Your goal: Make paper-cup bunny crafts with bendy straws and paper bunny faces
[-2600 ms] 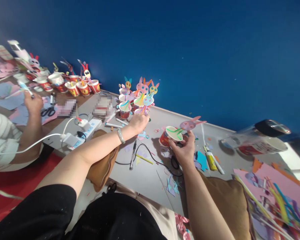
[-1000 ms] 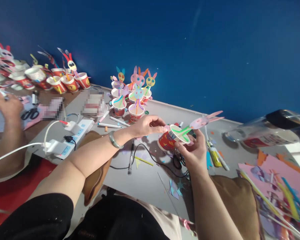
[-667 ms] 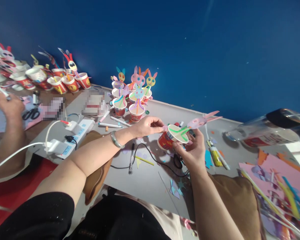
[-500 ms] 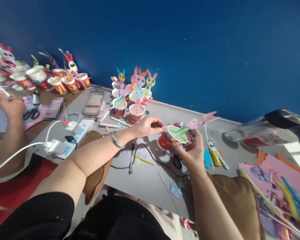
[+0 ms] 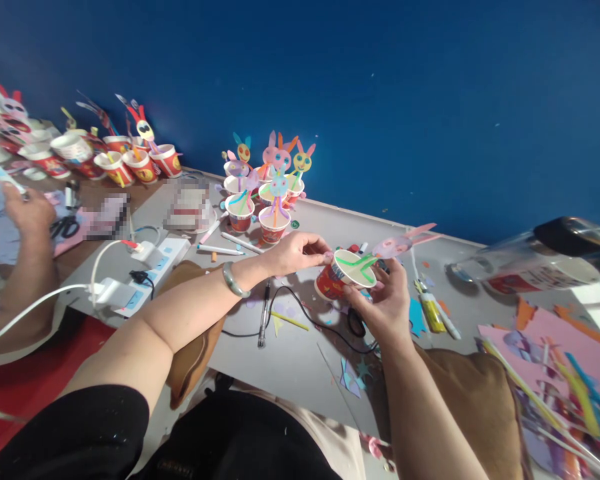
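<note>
A red paper cup (image 5: pixel 329 284) with a white rim is tilted above the table. Green strips cross its inside and carry a pink paper rabbit head (image 5: pixel 393 247) with long ears, which leans right. My right hand (image 5: pixel 380 300) grips the cup's right side, thumb in front. At the left of the rim, my left hand (image 5: pixel 307 252) is closed, thumb and forefinger pinching a small pink piece (image 5: pixel 328 257) against the cup. Whether that piece is stuck on cannot be made out. Behind my left hand stand several finished-looking rabbit cups, the nearest cup (image 5: pixel 274 230) holding a blue head.
Below the cup lie a pen (image 5: pixel 264 313), a black cable (image 5: pixel 305 307) and paper scraps (image 5: pixel 351 377). A power strip (image 5: pixel 155 277) is at left, near a co-worker's hand (image 5: pixel 27 207) holding a marker. At right are a yellow glue tube (image 5: pixel 433 313), a clear bottle (image 5: pixel 513 257) and pink paper (image 5: pixel 555 333).
My hands and the cup are almost still. At the far left, the co-worker's hand has shifted slightly right with the marker.
</note>
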The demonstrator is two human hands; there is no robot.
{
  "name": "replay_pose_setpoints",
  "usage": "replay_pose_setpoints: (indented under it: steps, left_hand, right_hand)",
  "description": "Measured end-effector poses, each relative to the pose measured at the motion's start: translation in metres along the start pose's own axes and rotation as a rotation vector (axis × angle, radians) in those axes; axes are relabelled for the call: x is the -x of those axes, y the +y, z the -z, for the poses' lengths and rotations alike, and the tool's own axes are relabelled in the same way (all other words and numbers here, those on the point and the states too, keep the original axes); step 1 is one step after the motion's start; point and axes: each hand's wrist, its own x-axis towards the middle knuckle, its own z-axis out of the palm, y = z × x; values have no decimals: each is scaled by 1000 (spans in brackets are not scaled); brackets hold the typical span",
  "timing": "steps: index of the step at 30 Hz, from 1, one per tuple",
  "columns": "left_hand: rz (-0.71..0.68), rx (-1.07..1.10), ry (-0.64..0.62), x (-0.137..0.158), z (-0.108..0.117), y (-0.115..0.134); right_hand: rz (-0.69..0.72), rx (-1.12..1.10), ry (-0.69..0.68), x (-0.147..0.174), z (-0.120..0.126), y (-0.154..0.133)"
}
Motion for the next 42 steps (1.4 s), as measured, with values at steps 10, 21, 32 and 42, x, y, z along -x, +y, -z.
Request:
replay_pose_setpoints:
  steps: [10, 21, 32, 42]
  left_hand:
    - [-13, -51, 13, 1, 1, 0]
    - [9, -73, 39, 0, -1, 1]
    - [-1, -105, 45, 1, -1, 2]
    - [47, -67, 26, 2, 3, 4]
  right_hand:
    - [-33, 5, 6, 2, -1, 0]
    - [-40, 23, -13, 2, -1, -8]
    - [-45, 38, -2, 3, -1, -2]
    - [-53, 27, 2, 1, 0, -1]
